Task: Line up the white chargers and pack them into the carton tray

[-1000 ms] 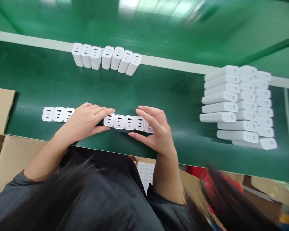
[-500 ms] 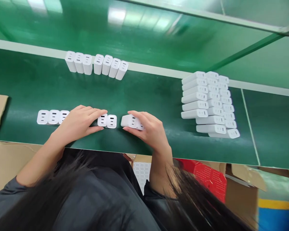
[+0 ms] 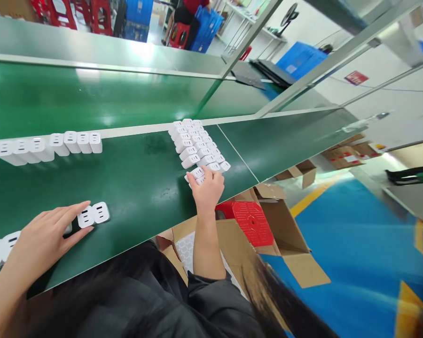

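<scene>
My left hand (image 3: 44, 241) lies over a row of white USB chargers on the green bench, thumb and index finger on either side of a charger (image 3: 86, 216). A further charger (image 3: 101, 212) stands against it on the right, and others (image 3: 12, 241) show left of my wrist; the palm hides the row's middle. With its fingers closed, my right hand (image 3: 210, 188) grips white chargers (image 3: 197, 172) at the near end of a block of chargers (image 3: 197, 143) set close together. My fingers partly cover those held.
Along the bench's back edge stand several more chargers (image 3: 70, 143). Below the front edge are open cardboard boxes (image 3: 285, 234) and a red plastic stool (image 3: 253, 223). A metal frame post (image 3: 248, 40) rises behind the bench. Farther back, a person (image 3: 186, 14) sits near blue crates.
My right hand has moved right, carrying chargers from beside the row to the block. The view has swung right. My left hand stays on the row.
</scene>
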The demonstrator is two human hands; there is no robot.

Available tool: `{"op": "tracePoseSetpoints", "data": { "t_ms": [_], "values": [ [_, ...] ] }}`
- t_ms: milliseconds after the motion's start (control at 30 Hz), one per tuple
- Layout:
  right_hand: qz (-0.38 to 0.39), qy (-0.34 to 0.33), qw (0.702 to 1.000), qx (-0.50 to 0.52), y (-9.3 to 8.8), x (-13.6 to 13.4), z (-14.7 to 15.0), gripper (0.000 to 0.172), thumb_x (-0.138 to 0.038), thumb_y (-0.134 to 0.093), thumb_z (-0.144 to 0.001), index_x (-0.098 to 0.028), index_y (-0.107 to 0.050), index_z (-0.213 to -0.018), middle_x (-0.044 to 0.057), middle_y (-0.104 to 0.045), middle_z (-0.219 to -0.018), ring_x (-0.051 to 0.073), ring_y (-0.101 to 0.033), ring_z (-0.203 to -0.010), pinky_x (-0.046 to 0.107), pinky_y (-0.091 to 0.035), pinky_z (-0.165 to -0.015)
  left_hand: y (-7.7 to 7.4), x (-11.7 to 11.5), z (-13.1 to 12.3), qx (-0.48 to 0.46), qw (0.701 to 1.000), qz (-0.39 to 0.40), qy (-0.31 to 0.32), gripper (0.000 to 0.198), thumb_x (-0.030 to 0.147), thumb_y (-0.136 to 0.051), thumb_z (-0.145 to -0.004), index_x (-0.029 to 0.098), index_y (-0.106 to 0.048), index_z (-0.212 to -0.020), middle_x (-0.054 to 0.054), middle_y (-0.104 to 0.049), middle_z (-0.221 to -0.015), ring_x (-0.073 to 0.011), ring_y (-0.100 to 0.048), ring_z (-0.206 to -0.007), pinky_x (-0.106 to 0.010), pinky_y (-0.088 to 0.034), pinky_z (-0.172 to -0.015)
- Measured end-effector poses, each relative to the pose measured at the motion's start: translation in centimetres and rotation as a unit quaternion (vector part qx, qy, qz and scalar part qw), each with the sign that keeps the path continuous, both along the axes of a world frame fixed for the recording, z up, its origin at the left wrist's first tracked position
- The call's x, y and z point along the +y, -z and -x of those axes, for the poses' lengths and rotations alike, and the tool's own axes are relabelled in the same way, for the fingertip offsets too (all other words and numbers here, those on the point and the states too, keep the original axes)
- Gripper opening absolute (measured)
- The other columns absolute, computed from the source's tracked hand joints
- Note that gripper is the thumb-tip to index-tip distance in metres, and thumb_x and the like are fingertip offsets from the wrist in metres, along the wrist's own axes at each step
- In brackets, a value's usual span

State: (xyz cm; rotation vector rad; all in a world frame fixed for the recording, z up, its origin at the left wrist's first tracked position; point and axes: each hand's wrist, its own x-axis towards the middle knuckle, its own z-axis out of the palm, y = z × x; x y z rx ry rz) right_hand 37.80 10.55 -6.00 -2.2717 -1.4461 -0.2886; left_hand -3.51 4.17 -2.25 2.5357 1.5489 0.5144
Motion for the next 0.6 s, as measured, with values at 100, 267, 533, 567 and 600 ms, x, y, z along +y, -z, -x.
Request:
{"op": "tracePoseSetpoints", "data": {
  "t_ms": [100, 267, 533, 567, 600],
  "values": [
    [-0.007, 0.029, 0.999, -0.030, 0.0, 1.4, 0.1, 0.062, -0.060, -0.056, -0.089, -0.016, -0.060, -0.133, 0.020, -0.055, -0.124, 0.035, -0.049, -0.109, 0.047, -0.042, -0.086, -0.2, 0.0, 0.0, 0.012, 1.000, 0.006, -0.003, 0.046, 0.056, -0.041, -0.098, 0.030, -0.054, -0.134, -0.005, -0.073, -0.105, -0.0357, -0.068, -0.086, -0.046, -0.049, -0.073],
    [0.000, 0.034, 0.999, -0.039, -0.3, 3.1, -0.2, 0.057, -0.054, -0.060, -0.088, -0.016, -0.061, -0.131, 0.021, -0.052, -0.128, 0.037, -0.045, -0.114, 0.053, -0.038, -0.090, -0.3, 0.1, 0.1, 0.045, 0.999, 0.006, 0.014, 0.047, 0.053, -0.048, -0.098, 0.026, -0.053, -0.137, -0.007, -0.073, -0.114, -0.0298, -0.069, -0.095, -0.041, -0.049, -0.083],
    [-0.032, -0.043, 0.998, -0.035, 0.0, 4.0, -1.1, 0.056, -0.048, -0.065, -0.084, -0.018, -0.061, -0.131, 0.023, -0.050, -0.136, 0.043, -0.041, -0.124, 0.063, -0.035, -0.095, -1.7, -0.1, -0.8, 0.051, 0.997, 0.054, 0.006, 0.046, 0.049, -0.052, -0.098, 0.020, -0.057, -0.134, -0.007, -0.071, -0.122, -0.0246, -0.068, -0.101, -0.038, -0.050, -0.087],
    [-0.051, -0.043, 0.997, -0.033, -0.1, 3.9, -0.9, 0.055, -0.047, -0.067, -0.083, -0.018, -0.062, -0.130, 0.023, -0.051, -0.136, 0.044, -0.042, -0.124, 0.065, -0.035, -0.095, -1.7, -0.1, -0.9, 0.050, 0.997, 0.058, 0.004, 0.045, 0.048, -0.053, -0.098, 0.020, -0.057, -0.134, -0.008, -0.071, -0.122, -0.0242, -0.068, -0.100, -0.038, -0.050, -0.087],
    [-0.078, -0.056, 0.995, -0.030, -0.3, 3.7, -0.3, 0.055, -0.047, -0.068, -0.082, -0.018, -0.063, -0.128, 0.023, -0.052, -0.134, 0.045, -0.043, -0.123, 0.067, -0.035, -0.096, -1.7, -0.1, -1.0, 0.050, 0.997, 0.061, 0.004, 0.044, 0.047, -0.053, -0.098, 0.020, -0.058, -0.133, -0.008, -0.071, -0.122, -0.0238, -0.069, -0.099, -0.037, -0.050, -0.086]
  ]
}}
